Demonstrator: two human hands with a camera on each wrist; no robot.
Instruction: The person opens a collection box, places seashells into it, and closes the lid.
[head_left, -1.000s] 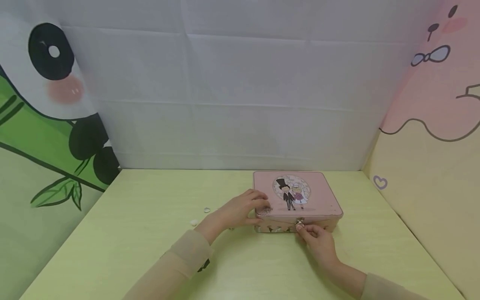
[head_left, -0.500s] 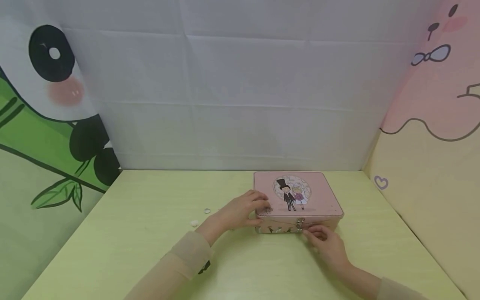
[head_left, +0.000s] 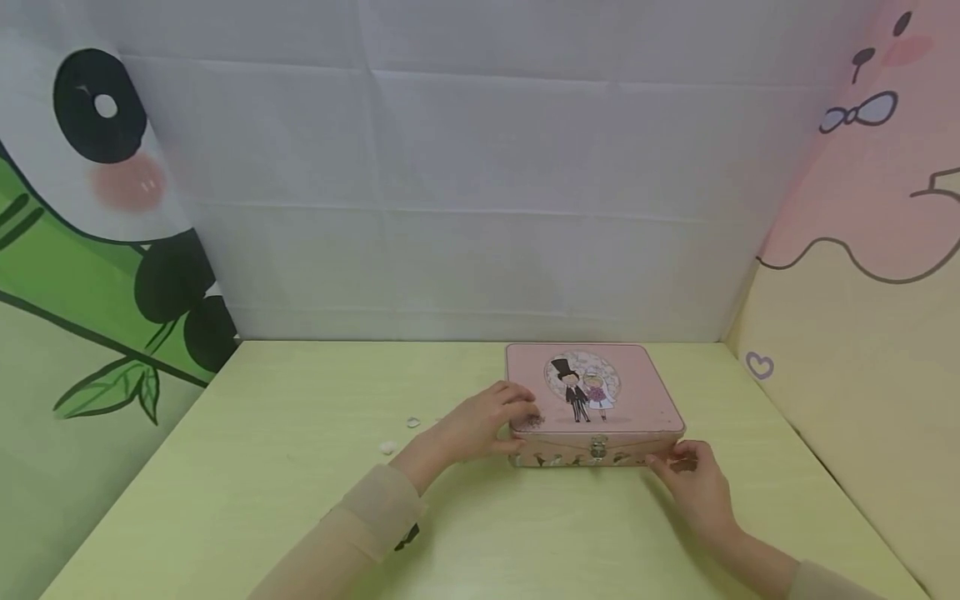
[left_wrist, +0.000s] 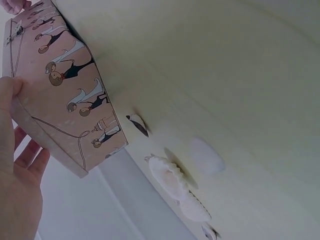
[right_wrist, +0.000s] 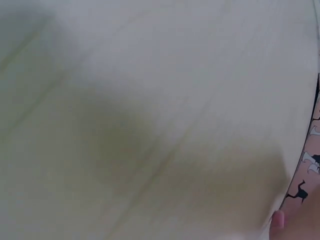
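Note:
A pink tin box (head_left: 645,396) with a bride-and-groom picture lies flat on the table, its lid down and the metal clasp (head_left: 597,448) at the front. My left hand (head_left: 476,425) grips the front left corner, thumb on the front wall and fingers over the lid's edge; the left wrist view shows the thumb against the patterned side (left_wrist: 70,65). At the front right corner, my right hand (head_left: 697,487) holds the box low, thumb on the front and fingers curled at the side. Only a fingertip and part of that hand show in the right wrist view.
Several shells lie left of the box: a spiky white shell (left_wrist: 167,175), a smooth pale one (left_wrist: 206,156) and a small dark-edged one (left_wrist: 137,124). The left forearm partly hides them in the head view. A white cloth (head_left: 480,208) hangs behind the yellow table (head_left: 315,392).
My right hand has left the clasp and slid right along the front of the box to its front right corner. The left hand and the box have stayed in place.

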